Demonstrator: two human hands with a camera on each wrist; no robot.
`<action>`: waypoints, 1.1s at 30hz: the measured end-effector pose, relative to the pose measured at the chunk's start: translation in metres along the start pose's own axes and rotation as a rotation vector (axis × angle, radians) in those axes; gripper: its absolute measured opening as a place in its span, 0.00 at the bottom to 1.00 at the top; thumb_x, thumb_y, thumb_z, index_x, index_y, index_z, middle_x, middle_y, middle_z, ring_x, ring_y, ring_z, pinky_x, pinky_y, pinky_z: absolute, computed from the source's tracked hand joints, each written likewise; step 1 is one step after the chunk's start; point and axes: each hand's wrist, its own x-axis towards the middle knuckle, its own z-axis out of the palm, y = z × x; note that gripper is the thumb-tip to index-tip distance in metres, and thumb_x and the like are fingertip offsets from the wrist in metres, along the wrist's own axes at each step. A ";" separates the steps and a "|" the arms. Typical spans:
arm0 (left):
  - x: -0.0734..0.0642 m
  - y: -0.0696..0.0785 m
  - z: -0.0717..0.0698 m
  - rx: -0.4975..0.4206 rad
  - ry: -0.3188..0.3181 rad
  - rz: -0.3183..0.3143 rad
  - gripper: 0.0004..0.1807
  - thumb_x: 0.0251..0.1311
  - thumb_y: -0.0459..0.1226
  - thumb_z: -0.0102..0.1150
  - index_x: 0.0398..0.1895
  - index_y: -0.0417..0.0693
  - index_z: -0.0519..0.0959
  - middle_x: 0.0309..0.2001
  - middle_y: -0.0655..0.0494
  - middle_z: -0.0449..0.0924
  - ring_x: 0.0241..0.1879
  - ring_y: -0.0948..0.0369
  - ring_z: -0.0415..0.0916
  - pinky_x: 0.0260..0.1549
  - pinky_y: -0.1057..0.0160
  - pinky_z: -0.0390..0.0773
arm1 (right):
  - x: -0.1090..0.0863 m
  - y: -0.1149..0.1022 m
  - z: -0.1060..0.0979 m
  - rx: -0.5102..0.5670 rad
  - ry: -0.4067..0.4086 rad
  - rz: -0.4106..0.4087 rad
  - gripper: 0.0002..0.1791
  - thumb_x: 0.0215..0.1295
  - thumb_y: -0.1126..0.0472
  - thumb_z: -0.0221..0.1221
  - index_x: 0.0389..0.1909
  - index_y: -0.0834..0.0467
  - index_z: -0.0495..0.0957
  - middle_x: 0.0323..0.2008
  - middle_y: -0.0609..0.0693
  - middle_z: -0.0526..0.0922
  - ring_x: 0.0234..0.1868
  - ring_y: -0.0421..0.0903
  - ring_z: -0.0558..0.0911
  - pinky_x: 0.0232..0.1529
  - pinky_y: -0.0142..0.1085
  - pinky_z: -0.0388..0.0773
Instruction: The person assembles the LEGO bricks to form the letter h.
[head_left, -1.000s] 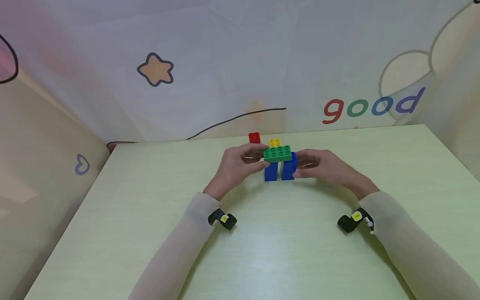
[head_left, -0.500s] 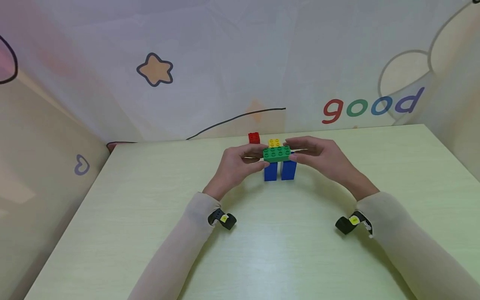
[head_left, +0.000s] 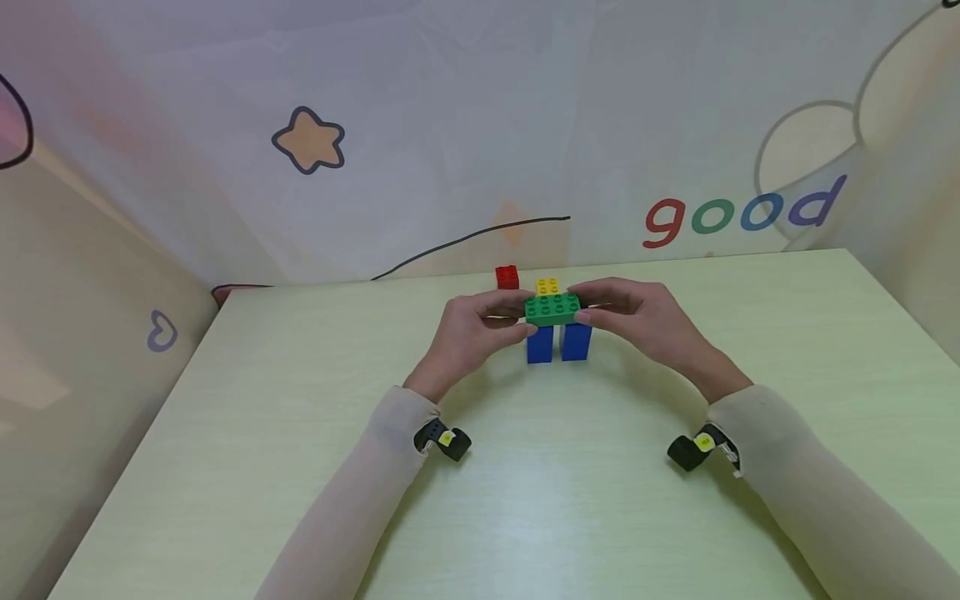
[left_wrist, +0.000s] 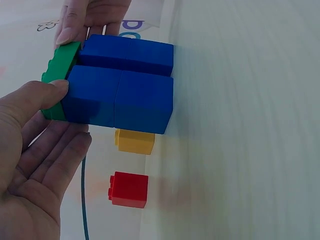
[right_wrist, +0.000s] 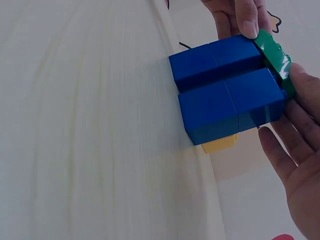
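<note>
The green block (head_left: pixel 552 309) lies across the tops of two upright blue columns, the left column (head_left: pixel 540 344) and the right column (head_left: pixel 575 342), each made of two blocks. The left hand (head_left: pixel 474 327) is partly closed and pinches the green block's left end, with the thumb at the near side. The right hand (head_left: pixel 636 314) is likewise partly closed and pinches its right end. The right column reaches a little past this end; whether the green block is fully pressed down, I cannot tell. Between the columns there is a narrow gap. Just behind stands the yellow block (head_left: pixel 547 286); the red block (head_left: pixel 507 277), farther left, is near the table's far edge, beside the wall (head_left: pixel 450 167). The table (head_left: pixel 525 492) gives wide room toward the near side, and its left and right edges are well apart from the columns.
</note>
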 end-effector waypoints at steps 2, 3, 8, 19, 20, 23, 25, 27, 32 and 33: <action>0.000 -0.001 0.000 0.004 0.000 0.004 0.24 0.65 0.33 0.74 0.65 0.47 0.84 0.56 0.51 0.87 0.53 0.56 0.87 0.51 0.65 0.85 | 0.000 0.000 0.000 -0.007 0.000 0.001 0.26 0.76 0.53 0.66 0.71 0.57 0.78 0.65 0.57 0.82 0.63 0.56 0.83 0.55 0.28 0.81; 0.000 -0.001 0.000 0.006 0.000 0.005 0.24 0.65 0.33 0.74 0.65 0.46 0.84 0.56 0.51 0.87 0.53 0.56 0.87 0.51 0.65 0.85 | 0.000 0.000 0.000 -0.009 0.000 0.000 0.26 0.76 0.53 0.66 0.71 0.57 0.78 0.65 0.57 0.81 0.63 0.57 0.83 0.55 0.29 0.81; 0.001 -0.001 0.000 0.010 0.000 0.013 0.24 0.66 0.33 0.74 0.65 0.46 0.84 0.56 0.50 0.87 0.54 0.56 0.87 0.51 0.65 0.85 | 0.001 0.001 0.000 -0.005 0.005 -0.014 0.25 0.76 0.55 0.66 0.70 0.57 0.79 0.65 0.57 0.82 0.63 0.57 0.83 0.56 0.30 0.81; 0.002 -0.001 0.000 -0.006 -0.003 -0.001 0.25 0.66 0.33 0.74 0.66 0.47 0.84 0.57 0.51 0.87 0.54 0.56 0.87 0.51 0.65 0.85 | 0.001 0.002 0.002 -0.027 0.021 -0.023 0.25 0.76 0.55 0.66 0.70 0.57 0.79 0.63 0.58 0.83 0.62 0.57 0.84 0.55 0.28 0.81; 0.001 -0.001 0.000 -0.008 -0.004 -0.002 0.25 0.66 0.33 0.74 0.66 0.47 0.84 0.57 0.50 0.87 0.54 0.56 0.87 0.51 0.64 0.85 | 0.001 0.002 0.002 -0.032 0.023 -0.022 0.25 0.76 0.55 0.67 0.70 0.57 0.79 0.63 0.58 0.83 0.62 0.57 0.84 0.55 0.27 0.81; 0.001 -0.002 0.000 -0.010 -0.005 -0.005 0.25 0.65 0.33 0.74 0.66 0.47 0.84 0.57 0.50 0.87 0.54 0.56 0.87 0.50 0.64 0.86 | 0.001 0.001 0.002 -0.045 0.029 -0.024 0.25 0.75 0.55 0.67 0.69 0.57 0.80 0.62 0.58 0.84 0.61 0.57 0.85 0.54 0.26 0.80; 0.000 -0.002 0.000 -0.010 -0.006 -0.003 0.25 0.65 0.33 0.74 0.66 0.47 0.84 0.57 0.50 0.87 0.54 0.55 0.87 0.50 0.64 0.86 | 0.001 0.001 0.003 -0.051 0.032 -0.028 0.25 0.75 0.55 0.67 0.68 0.57 0.80 0.61 0.58 0.84 0.61 0.56 0.85 0.54 0.26 0.80; 0.001 -0.002 0.000 -0.009 -0.007 -0.001 0.25 0.65 0.33 0.74 0.66 0.46 0.84 0.56 0.50 0.87 0.54 0.55 0.87 0.50 0.64 0.86 | 0.001 0.001 0.002 -0.051 0.036 -0.031 0.24 0.75 0.55 0.68 0.68 0.57 0.81 0.60 0.57 0.84 0.60 0.56 0.85 0.53 0.25 0.80; 0.001 -0.002 0.000 -0.007 -0.010 0.001 0.25 0.65 0.33 0.74 0.66 0.46 0.84 0.57 0.50 0.87 0.55 0.55 0.86 0.51 0.65 0.85 | 0.001 0.001 0.002 -0.058 0.042 -0.042 0.23 0.75 0.56 0.68 0.67 0.57 0.82 0.59 0.57 0.85 0.60 0.56 0.85 0.52 0.26 0.81; 0.001 -0.002 0.000 -0.007 -0.011 0.000 0.25 0.66 0.33 0.74 0.66 0.46 0.83 0.57 0.50 0.87 0.55 0.55 0.86 0.51 0.65 0.85 | 0.001 0.001 0.002 -0.067 0.044 -0.046 0.23 0.75 0.56 0.68 0.67 0.57 0.82 0.59 0.56 0.85 0.60 0.55 0.85 0.53 0.27 0.81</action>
